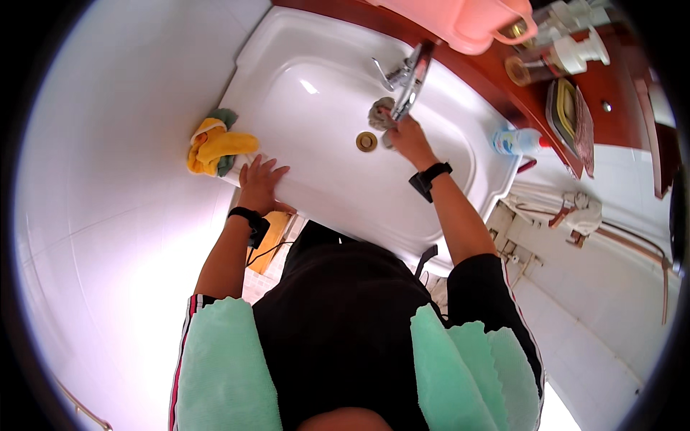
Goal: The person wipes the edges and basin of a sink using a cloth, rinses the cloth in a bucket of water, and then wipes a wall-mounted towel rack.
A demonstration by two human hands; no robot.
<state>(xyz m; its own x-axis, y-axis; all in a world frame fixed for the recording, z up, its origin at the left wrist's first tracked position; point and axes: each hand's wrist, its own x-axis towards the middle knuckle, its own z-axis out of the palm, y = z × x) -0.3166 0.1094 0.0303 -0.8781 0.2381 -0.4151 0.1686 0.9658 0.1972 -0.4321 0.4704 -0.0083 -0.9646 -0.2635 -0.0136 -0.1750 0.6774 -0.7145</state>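
My right hand (414, 142) is under the chrome faucet (411, 90), its fingers closed on a crumpled grey cloth (381, 113). Part of that cloth hangs beside the faucet's spout, above the round brass-coloured drain (366, 141) of the white sink (323, 172). Whether water is running I cannot tell. With its fingers spread, my left hand (260, 183) lies on the front left rim of the sink and holds nothing. Just beyond it, a yellow cloth (223, 147) and a dark green cloth (228, 116) are bunched on the left corner.
A bottle (516, 141) with a red cap lies on the sink's right rim. On the red-brown shelf (496, 79) stand a pink container (460, 21), a pump bottle (557, 57) and several sponges or cloths (568, 115). White wall (129, 144) borders the left side.
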